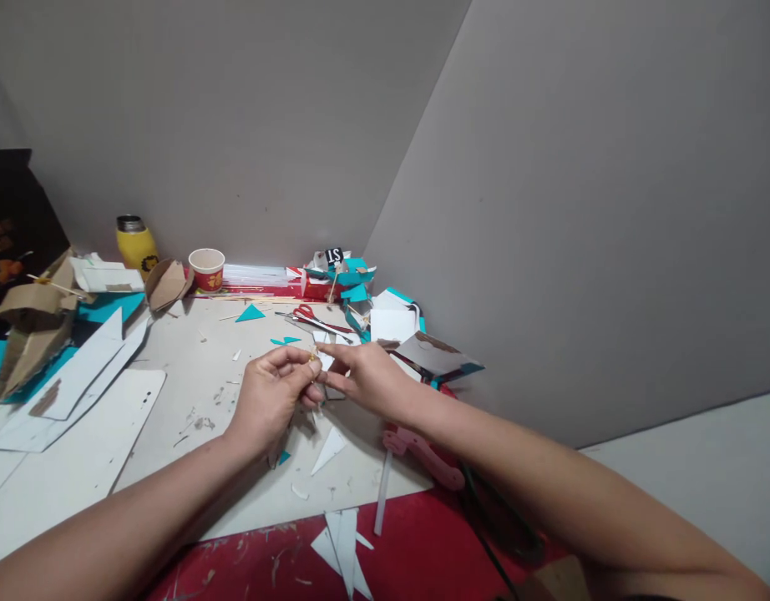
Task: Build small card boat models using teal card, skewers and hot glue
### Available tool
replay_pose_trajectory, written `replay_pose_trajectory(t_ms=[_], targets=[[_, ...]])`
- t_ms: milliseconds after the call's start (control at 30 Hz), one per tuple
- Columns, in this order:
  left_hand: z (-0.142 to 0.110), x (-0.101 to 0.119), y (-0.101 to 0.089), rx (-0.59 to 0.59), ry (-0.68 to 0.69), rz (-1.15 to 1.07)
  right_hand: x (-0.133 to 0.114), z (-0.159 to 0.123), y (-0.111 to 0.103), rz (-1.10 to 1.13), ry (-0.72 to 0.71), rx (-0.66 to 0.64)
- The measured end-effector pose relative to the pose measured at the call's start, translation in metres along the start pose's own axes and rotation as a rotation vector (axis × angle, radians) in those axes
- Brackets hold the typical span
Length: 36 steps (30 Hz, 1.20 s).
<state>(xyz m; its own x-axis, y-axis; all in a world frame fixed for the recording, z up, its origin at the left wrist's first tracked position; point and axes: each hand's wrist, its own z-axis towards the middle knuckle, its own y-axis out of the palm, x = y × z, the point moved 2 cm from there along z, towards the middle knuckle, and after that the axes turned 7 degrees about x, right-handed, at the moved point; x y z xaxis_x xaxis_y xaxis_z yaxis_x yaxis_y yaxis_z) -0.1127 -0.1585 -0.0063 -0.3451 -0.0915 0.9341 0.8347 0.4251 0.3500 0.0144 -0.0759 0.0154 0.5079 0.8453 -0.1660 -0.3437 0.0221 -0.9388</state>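
Observation:
Over the middle of the white work board (197,492), my left hand (273,392) pinches a tiny yellowish piece (313,354) between thumb and fingers. Its exact kind is too small to make out. My right hand (360,376) meets it from the right, fingertips closed in at the same piece; whether they grip it too is hidden. Below the hands lies a pointed white card scrap (328,451). Just behind them are red-handled scissors (313,317) and small teal scraps (286,340). A pink glue gun (426,455) with a clear glue stick (383,492) rests beneath my right forearm.
Cut cardboard pieces (40,334) and white card sheets (84,384) crowd the left. A yellow bottle (136,242) and paper cup (207,270) stand at the back. Teal and white scraps (394,321) pile against the grey wall (548,209). More white scraps (342,547) lie on the red surface (253,568).

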Motion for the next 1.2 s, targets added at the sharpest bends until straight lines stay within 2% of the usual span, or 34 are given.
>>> replay_pose_trajectory(t_ms=[100, 167, 233, 300, 400, 500, 600, 700, 767, 867, 1000, 1200], targets=[[0.003, 0.006, -0.002, 0.083, -0.054, -0.093, 0.004, -0.004, 0.007, -0.026, -0.096, 0.249], [0.005, 0.01, -0.003, 0.011, -0.152, -0.135, 0.007, -0.005, 0.008, -0.063, -0.265, 0.359], [0.008, 0.013, -0.004, -0.136, -0.256, -0.11, 0.008, -0.002, 0.003, -0.053, -0.468, 0.374], [0.013, 0.015, -0.008, -0.255, -0.319, -0.044, 0.007, 0.003, -0.005, -0.031, -0.63, 0.323], [0.02, 0.015, -0.015, -0.322, -0.338, 0.037, 0.002, 0.01, -0.018, 0.028, -0.688, 0.218], [0.022, 0.012, -0.017, -0.346, -0.32, 0.079, -0.004, 0.013, -0.025, 0.205, -0.573, 0.133], [0.019, 0.009, -0.013, -0.374, -0.271, 0.092, -0.005, 0.013, -0.025, 0.487, -0.299, 0.064], [0.015, 0.01, -0.01, -0.368, -0.249, 0.055, -0.004, 0.012, -0.02, 0.84, 0.009, -0.06], [0.016, 0.012, -0.01, -0.337, -0.232, 0.008, -0.002, 0.011, -0.016, 1.045, 0.136, -0.128], [0.019, 0.014, -0.013, -0.271, -0.199, -0.054, 0.003, 0.01, -0.014, 1.173, 0.228, -0.092], [0.024, 0.013, -0.017, -0.179, -0.172, -0.111, 0.005, 0.006, -0.009, 1.114, 0.315, 0.074], [0.033, 0.014, -0.013, -0.128, -0.119, -0.081, -0.012, 0.015, 0.008, 1.183, 0.351, -0.1]])
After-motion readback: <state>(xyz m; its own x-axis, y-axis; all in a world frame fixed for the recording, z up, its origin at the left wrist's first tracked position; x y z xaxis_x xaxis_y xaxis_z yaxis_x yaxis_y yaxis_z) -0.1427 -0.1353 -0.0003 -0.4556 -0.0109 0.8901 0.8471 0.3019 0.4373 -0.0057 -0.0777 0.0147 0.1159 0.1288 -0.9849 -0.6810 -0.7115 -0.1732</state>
